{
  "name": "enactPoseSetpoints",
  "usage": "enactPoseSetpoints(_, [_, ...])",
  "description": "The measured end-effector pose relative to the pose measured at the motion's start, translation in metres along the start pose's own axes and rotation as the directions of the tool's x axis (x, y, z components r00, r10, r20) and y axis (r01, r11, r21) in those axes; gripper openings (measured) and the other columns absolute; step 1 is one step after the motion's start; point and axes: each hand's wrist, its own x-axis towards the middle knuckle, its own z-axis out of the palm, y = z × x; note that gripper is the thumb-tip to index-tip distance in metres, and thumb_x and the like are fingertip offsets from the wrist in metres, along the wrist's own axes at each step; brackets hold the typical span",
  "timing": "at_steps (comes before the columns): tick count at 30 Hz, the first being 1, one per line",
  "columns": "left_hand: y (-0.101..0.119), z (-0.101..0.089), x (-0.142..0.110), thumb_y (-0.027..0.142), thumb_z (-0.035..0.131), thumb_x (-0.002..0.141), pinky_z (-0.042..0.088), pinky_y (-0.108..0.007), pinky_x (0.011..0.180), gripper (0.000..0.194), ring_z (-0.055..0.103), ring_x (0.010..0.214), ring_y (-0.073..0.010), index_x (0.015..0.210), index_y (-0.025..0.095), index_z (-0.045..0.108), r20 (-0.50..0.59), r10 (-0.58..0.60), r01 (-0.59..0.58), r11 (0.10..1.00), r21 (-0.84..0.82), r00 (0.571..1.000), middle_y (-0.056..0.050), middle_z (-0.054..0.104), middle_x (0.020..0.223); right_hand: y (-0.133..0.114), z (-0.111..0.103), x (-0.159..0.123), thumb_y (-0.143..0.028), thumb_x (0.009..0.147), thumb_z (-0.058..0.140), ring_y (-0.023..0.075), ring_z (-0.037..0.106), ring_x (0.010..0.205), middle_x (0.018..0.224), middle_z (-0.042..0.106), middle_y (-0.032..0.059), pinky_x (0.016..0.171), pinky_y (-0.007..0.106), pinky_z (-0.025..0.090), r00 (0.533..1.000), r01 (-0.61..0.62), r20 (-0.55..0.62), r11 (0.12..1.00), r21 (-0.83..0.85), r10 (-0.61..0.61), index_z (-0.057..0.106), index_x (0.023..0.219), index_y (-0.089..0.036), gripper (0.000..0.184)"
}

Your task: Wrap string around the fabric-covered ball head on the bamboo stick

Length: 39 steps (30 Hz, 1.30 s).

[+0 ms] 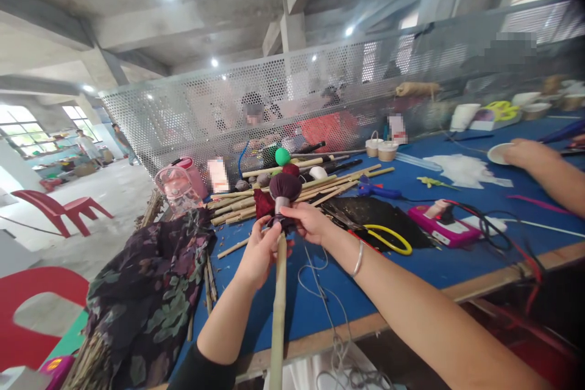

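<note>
A bamboo stick (278, 304) slants up from the table's front edge. On its top end sits a round bundle of dark purple cloth (286, 187), with a pale grey band (282, 203) around its neck. My left hand (261, 253) is closed around the stick just below the bundle, thumb on the front. My right hand (308, 220) pinches the gathered cloth and band from the right side, a bracelet on its wrist. Thin grey cord (320, 283) hangs in loops to the right of the stick.
Behind my hands lie several bamboo sticks (233, 210) with coloured ball ends. Yellow-handled scissors (388, 239), a blue glue gun (379, 189) and a magenta power strip (443, 225) are to the right. Patterned dark cloth (146, 298) drapes the left edge. Another person's hand (530, 155) holds a pale disc.
</note>
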Motion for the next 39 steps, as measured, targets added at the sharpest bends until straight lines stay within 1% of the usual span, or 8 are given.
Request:
enactPoseSetpoints(5, [-0.007,0.009,-0.005,0.048,0.061,0.07,0.031,-0.016,0.033,0.048,0.041,0.037,-0.005,0.104,0.022,0.042,-0.171,0.043,0.001,0.969,0.248,0.984,0.006,0.044,0.063,0.01,0.011,0.0,-0.042,0.064,0.067,0.0028,0.025,0.03,0.04,0.039,-0.0073,0.029,0.02,0.011,0.997,-0.04,0.061,0.992,-0.119,0.048,0.053,0.067,-0.013,0.032])
enactPoseSetpoints(9, [-0.002,0.005,-0.004,0.065,0.045,0.071,0.02,-0.015,0.03,0.049,0.029,0.032,-0.0027,0.088,0.019,0.046,-0.19,-0.019,0.042,0.992,0.117,0.982,0.007,0.039,0.056,0.008,0.011,-0.003,-0.046,0.069,0.062,0.0029,0.023,0.032,0.042,0.033,-0.0091,0.03,0.019,0.013,0.992,0.074,0.112,0.981,-0.178,-0.054,0.052,0.066,-0.015,0.033])
enactPoseSetpoints(15, [0.011,-0.006,-0.002,0.072,0.04,0.067,0.011,-0.014,0.029,0.054,0.016,0.03,-0.0016,0.073,0.018,0.044,-0.096,-0.216,0.206,0.973,-0.099,0.972,0.009,0.032,0.046,-0.001,0.011,-0.009,-0.037,0.065,0.067,0.0024,0.021,0.033,0.043,0.035,-0.0092,0.033,0.02,0.011,0.985,0.136,0.124,0.975,-0.175,-0.115,0.055,0.068,-0.015,0.025])
enactPoseSetpoints(19, [0.015,-0.008,-0.002,0.064,0.047,0.07,0.009,-0.013,0.028,0.046,0.013,0.03,-0.001,0.071,0.018,0.043,0.033,-0.269,0.27,0.946,-0.178,0.963,0.01,0.029,0.046,-0.006,0.012,-0.013,-0.032,0.064,0.069,0.002,0.02,0.033,0.043,0.038,-0.0088,0.033,0.019,0.009,0.984,0.126,0.139,0.986,-0.105,-0.111,0.055,0.068,-0.015,0.022])
enactPoseSetpoints(26, [0.017,-0.016,-0.006,0.045,0.054,0.071,0.009,-0.011,0.025,0.029,0.005,0.032,0.0001,0.074,0.018,0.044,0.381,-0.198,0.345,0.863,-0.368,0.903,0.01,0.021,0.049,-0.009,0.013,-0.016,-0.032,0.062,0.07,0.0019,0.016,0.033,0.038,0.034,-0.0099,0.033,0.019,0.008,0.974,0.073,0.215,0.997,0.023,-0.076,0.053,0.065,-0.015,0.024])
enactPoseSetpoints(34, [0.015,-0.016,-0.005,0.034,0.06,0.068,0.01,-0.01,0.024,0.024,0.002,0.033,0.0,0.073,0.018,0.043,0.384,-0.174,0.326,0.867,-0.378,0.907,0.011,0.019,0.049,-0.009,0.014,-0.017,-0.032,0.062,0.071,0.0006,0.02,0.032,0.045,0.047,-0.0067,0.031,0.018,0.009,0.967,0.102,0.232,0.995,0.016,-0.103,0.053,0.066,-0.013,0.026])
enactPoseSetpoints(36, [0.016,-0.017,-0.005,0.036,0.059,0.068,0.009,-0.01,0.024,0.025,0.002,0.033,0.0005,0.075,0.018,0.043,0.445,-0.16,0.355,0.845,-0.4,0.881,0.011,0.02,0.049,-0.008,0.014,-0.016,-0.032,0.062,0.071,0.0008,0.018,0.031,0.04,0.04,-0.0091,0.031,0.017,0.009,0.97,0.098,0.218,0.994,0.05,-0.107,0.052,0.066,-0.014,0.027])
enactPoseSetpoints(39, [0.016,-0.021,-0.009,0.044,0.057,0.068,0.006,-0.009,0.023,0.031,0.0,0.032,0.0025,0.074,0.017,0.043,0.607,-0.165,0.488,0.768,-0.415,0.777,0.011,0.022,0.05,-0.007,0.014,-0.015,-0.029,0.058,0.074,0.0008,0.016,0.031,0.038,0.032,-0.0119,0.03,0.016,0.008,0.969,0.079,0.222,0.988,0.131,-0.107,0.048,0.066,-0.016,0.03])
